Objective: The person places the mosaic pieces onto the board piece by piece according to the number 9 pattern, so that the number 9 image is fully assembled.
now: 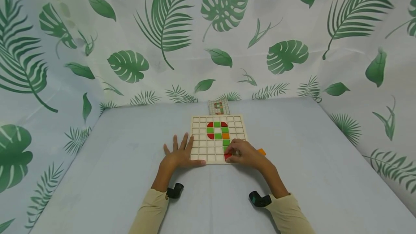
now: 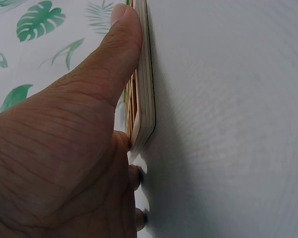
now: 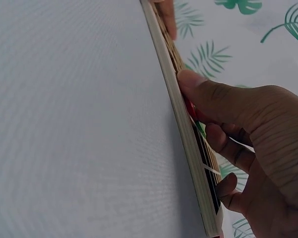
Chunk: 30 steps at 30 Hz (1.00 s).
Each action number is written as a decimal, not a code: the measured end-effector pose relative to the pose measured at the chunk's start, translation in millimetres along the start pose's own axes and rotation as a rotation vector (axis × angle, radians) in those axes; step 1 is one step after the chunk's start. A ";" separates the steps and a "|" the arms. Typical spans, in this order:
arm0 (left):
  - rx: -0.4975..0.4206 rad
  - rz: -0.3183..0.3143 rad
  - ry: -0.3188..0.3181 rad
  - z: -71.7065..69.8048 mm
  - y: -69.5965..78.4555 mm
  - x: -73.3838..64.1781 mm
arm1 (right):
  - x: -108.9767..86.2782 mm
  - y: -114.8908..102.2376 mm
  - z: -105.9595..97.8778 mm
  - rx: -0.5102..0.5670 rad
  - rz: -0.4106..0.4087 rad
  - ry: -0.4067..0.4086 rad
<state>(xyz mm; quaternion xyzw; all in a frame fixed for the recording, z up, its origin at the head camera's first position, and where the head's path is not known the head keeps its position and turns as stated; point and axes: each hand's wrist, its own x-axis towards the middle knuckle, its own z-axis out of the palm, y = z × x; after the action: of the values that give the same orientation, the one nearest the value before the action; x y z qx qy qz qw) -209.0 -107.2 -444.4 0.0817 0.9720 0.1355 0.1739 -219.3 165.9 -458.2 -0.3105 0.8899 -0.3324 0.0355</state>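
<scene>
A square wooden grid board (image 1: 203, 150) lies on the table, with red, green and orange tiles forming a 9-like figure. My left hand (image 1: 178, 157) has its fingers spread at the board's left edge. Its thumb (image 2: 124, 34) lies along the near edge in the left wrist view. My right hand (image 1: 247, 153) is over the lower right of the board and pinches a red tile (image 1: 228, 157) in the bottom row, below the green tile (image 1: 226, 142). In the right wrist view the red tile (image 3: 189, 107) shows partly beneath the thumb; fingers hide the rest.
A pattern card (image 1: 212, 107) with a similar figure stands just behind the board. An orange tile (image 1: 261, 152) lies right of the board, partly behind the right hand. Leaf-printed cloth (image 1: 195, 71) surrounds the pale table (image 1: 130, 147) at the back and sides.
</scene>
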 end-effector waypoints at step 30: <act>-0.005 0.001 0.012 0.8 0.1 -1.2 | -6.7 4.7 -9.6 -0.084 -0.083 0.080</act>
<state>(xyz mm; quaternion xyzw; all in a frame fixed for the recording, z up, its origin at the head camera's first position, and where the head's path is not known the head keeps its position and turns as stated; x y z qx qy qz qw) -207.6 -107.1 -444.7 0.0810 0.9726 0.1388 0.1681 -219.0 178.0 -454.6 -0.3348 0.8901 -0.3079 -0.0272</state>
